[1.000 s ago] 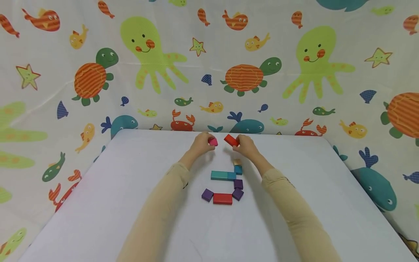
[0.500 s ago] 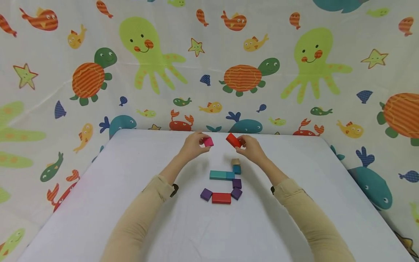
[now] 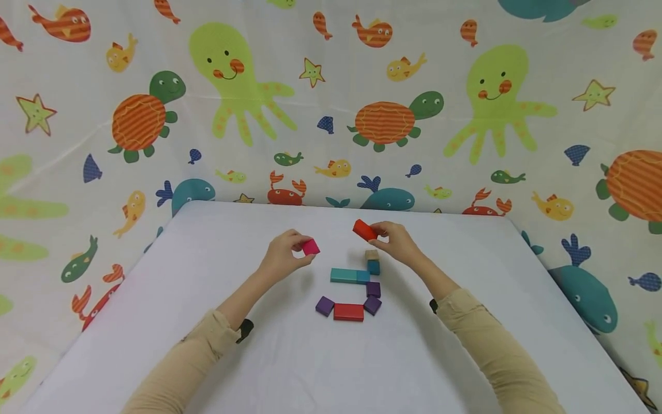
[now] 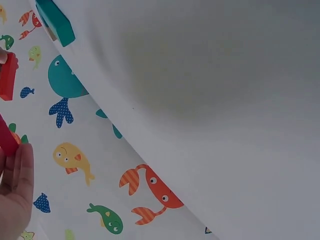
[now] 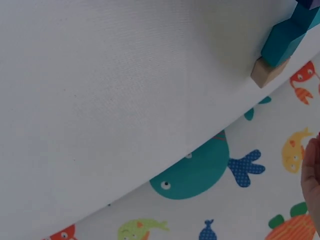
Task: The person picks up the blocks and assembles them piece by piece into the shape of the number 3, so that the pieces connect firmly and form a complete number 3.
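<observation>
Between thumb and fingers my left hand (image 3: 283,256) pinches a pink block (image 3: 310,247), held above the table to the left of the block row. My right hand (image 3: 397,241) grips a long red block (image 3: 364,230), tilted, over the far end of the row. Beneath it lie a natural wood block (image 3: 372,255) and a blue block (image 3: 373,267). In the left wrist view the pink block (image 4: 7,137) shows at the left edge with the left hand's fingers. The right wrist view catches only part of the right hand (image 5: 311,175).
A teal block (image 3: 343,275) touches a smaller blue block (image 3: 363,277). Nearer are a red block (image 3: 349,312) and purple blocks (image 3: 324,306), (image 3: 373,289), (image 3: 372,305) on the white table (image 3: 248,241). A patterned curtain (image 3: 331,103) hangs behind.
My left hand has moved left and nearer with the pink block, away from the right hand. The right hand has shifted slightly, still holding the red block. The blocks on the table stay put.
</observation>
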Demonstrator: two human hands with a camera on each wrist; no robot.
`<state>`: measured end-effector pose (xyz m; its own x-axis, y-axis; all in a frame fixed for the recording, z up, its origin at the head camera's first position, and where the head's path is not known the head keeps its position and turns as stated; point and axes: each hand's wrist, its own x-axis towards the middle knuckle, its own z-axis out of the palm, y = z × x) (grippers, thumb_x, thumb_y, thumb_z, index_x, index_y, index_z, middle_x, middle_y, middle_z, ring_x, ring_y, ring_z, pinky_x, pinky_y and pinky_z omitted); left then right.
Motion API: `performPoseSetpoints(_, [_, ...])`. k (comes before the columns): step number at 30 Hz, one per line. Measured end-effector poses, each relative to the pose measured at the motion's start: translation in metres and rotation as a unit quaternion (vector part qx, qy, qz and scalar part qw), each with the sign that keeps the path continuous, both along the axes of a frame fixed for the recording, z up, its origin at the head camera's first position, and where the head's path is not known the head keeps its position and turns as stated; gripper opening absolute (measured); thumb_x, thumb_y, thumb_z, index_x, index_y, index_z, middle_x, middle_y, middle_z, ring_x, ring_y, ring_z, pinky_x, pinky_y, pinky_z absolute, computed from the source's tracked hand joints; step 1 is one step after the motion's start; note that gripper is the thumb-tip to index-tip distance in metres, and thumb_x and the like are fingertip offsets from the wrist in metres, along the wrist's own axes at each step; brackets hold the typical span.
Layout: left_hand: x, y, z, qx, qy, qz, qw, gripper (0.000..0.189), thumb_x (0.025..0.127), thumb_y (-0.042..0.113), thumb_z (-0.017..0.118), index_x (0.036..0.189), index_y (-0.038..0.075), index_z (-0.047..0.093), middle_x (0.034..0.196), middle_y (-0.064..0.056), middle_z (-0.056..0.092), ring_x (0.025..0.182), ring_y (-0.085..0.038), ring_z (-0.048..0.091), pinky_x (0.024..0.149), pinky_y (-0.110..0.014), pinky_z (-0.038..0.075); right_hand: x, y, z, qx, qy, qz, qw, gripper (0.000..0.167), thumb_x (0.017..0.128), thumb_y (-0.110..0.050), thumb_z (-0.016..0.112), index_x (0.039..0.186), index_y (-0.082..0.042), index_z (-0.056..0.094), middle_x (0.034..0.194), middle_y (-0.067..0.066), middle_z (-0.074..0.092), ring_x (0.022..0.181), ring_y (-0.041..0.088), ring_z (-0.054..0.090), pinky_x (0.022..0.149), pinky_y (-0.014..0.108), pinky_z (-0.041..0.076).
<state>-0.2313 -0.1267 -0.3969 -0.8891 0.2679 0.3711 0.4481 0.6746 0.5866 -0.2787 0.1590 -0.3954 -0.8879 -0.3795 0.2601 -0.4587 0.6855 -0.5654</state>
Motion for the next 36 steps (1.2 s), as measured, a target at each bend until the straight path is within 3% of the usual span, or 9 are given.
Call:
performPoseSetpoints(5, [0.017,-0.01,-0.003,0.004,0.004,0.008,1.0,0.038,0.074,0.013,0.08,0.107,-0.001,0.067,0.094,-0.011,0.064,0.082,-0.022,0.062,0.073,-0.038,0.056,-0.008,-0.001,-0.005,0.011,-0.009,0.022,0.9997,0.039,0.086,-0.01,0.068,0.12,0.005,0.06,0.113,0.021,0.065,0.1,0.034,0.06,0.091,0.043,0.051])
performPoseSetpoints(9, [0.023,-0.013,-0.004,0.004,0.005,0.005,1.0,0.037,0.074,0.013,0.08,0.106,-0.001,0.068,0.092,-0.01,0.064,0.079,-0.021,0.063,0.071,-0.035,0.057,-0.016,-0.002,-0.007,0.03,-0.008,0.05,0.9983,0.037,0.086,-0.013,0.069,0.118,0.004,0.061,0.11,0.02,0.066,0.097,0.031,0.06,0.088,0.039,0.052])
performPoseSetpoints(17, [0.022,-0.014,-0.005,-0.009,0.005,0.012,0.9999,0.037,0.074,0.014,0.08,0.105,-0.001,0.068,0.09,-0.01,0.063,0.081,-0.022,0.064,0.072,-0.035,0.057,-0.034,-0.013,-0.014,0.09,-0.084,0.043,0.9915,0.036,0.087,-0.01,0.066,0.12,0.003,0.06,0.114,0.02,0.064,0.105,0.034,0.058,0.096,0.042,0.048])
performPoseSetpoints(29, [0.022,-0.017,-0.003,-0.013,-0.007,0.01,0.9998,0.036,0.074,0.013,0.079,0.105,-0.002,0.068,0.089,-0.01,0.063,0.079,-0.022,0.062,0.069,-0.034,0.056,-0.049,-0.027,-0.02,0.166,-0.108,0.054,0.9786,0.036,0.086,-0.009,0.067,0.12,0.001,0.062,0.115,0.017,0.064,0.102,0.028,0.057,0.097,0.038,0.048])
performPoseSetpoints(36, [0.022,-0.014,-0.002,-0.018,-0.016,0.004,0.9997,0.036,0.075,0.014,0.079,0.106,-0.002,0.068,0.091,-0.011,0.065,0.081,-0.022,0.063,0.07,-0.033,0.056,-0.049,-0.028,-0.024,0.192,-0.139,0.041,0.9706,0.036,0.087,-0.01,0.066,0.121,0.0,0.061,0.117,0.016,0.062,0.106,0.027,0.053,0.099,0.038,0.046])
